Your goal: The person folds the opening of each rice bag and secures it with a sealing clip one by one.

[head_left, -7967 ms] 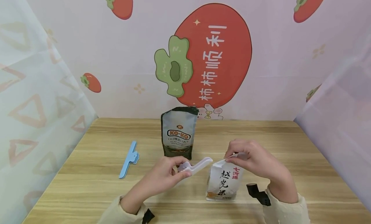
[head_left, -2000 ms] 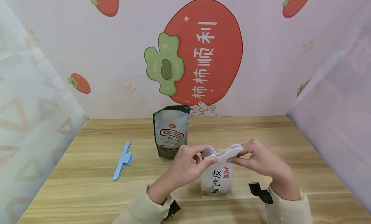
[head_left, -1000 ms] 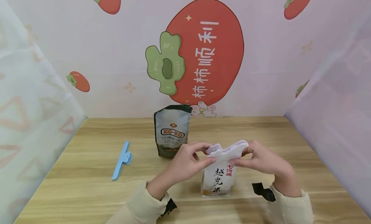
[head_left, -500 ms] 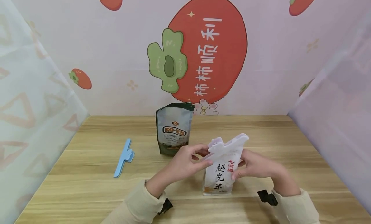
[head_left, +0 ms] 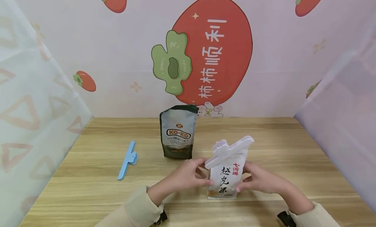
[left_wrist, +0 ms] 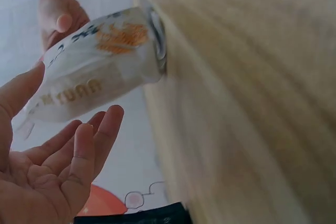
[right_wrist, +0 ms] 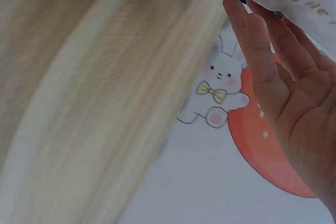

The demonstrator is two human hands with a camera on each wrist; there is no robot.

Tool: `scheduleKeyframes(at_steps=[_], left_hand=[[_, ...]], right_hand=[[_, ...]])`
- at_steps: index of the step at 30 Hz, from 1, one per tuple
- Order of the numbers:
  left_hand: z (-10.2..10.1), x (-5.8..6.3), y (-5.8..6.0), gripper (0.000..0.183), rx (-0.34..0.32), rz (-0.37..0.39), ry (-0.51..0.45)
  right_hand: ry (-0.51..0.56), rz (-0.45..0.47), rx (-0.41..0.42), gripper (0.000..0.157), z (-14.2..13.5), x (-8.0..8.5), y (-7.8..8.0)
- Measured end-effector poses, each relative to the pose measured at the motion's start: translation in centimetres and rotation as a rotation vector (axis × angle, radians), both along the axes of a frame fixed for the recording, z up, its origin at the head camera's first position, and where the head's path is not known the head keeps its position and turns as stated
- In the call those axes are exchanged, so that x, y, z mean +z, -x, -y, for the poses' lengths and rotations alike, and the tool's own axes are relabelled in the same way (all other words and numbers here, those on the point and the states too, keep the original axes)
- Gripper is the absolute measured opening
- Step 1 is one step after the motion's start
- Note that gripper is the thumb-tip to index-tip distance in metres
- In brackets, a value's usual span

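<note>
A small white rice bag (head_left: 226,178) with black and red characters stands upright on the table. Across its top sits a pale lilac bag clip (head_left: 229,152), slanting up to the right, its left end jutting past the bag's edge. My left hand (head_left: 188,174) is at the bag's left side, thumb near the front face; the left wrist view shows the fingers (left_wrist: 84,150) spread and loosely bent. On the other side, my right hand (head_left: 261,178) has its thumb by the lower front edge, and in the right wrist view its fingers (right_wrist: 265,72) extend toward the bag.
Behind and left of the rice bag stands a dark-topped KO-KO bag (head_left: 179,132). A light blue bag clip (head_left: 127,160) lies farther left on the wooden table (head_left: 88,194). A printed cloth backdrop (head_left: 126,57) rises at the table's back edge.
Eight seconds ago the left hand held the lilac clip apart from the bag. It was then put over the bag's top, and both hands have since let go and slid down the bag's sides.
</note>
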State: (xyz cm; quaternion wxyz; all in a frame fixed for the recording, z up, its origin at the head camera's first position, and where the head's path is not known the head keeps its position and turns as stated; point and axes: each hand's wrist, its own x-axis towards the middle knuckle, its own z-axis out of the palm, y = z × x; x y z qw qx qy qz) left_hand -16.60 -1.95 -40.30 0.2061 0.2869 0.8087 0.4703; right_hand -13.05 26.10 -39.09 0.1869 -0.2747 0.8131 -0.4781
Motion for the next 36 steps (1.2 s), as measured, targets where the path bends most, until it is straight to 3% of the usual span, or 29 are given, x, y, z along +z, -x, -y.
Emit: scheduleKeyframes(at_steps=[7, 12, 22, 36], left_hand=[[-0.3, -0.6, -0.7, 0.057, 0.022, 0.033, 0.015], [-0.3, -0.5, -1.0, 0.054, 0.048, 0.036, 0.035], [-0.5, -0.8, -1.2, 0.048, 0.075, 0.030, -0.007], [-2.4, -1.1, 1.1, 0.043, 0.071, 0.002, -0.004]], right_hand=[[-0.006, 0.006, -0.070, 0.059, 0.1, -1.4, -0.7], [0.001, -0.038, -0.107, 0.057, 0.5, -2.5, -0.9], [-0.063, -0.067, -0.167, 0.045, 1.1, -1.9, -1.2], [-0.064, -0.118, -0.179, 0.044, -0.1, -1.4, 0.0]])
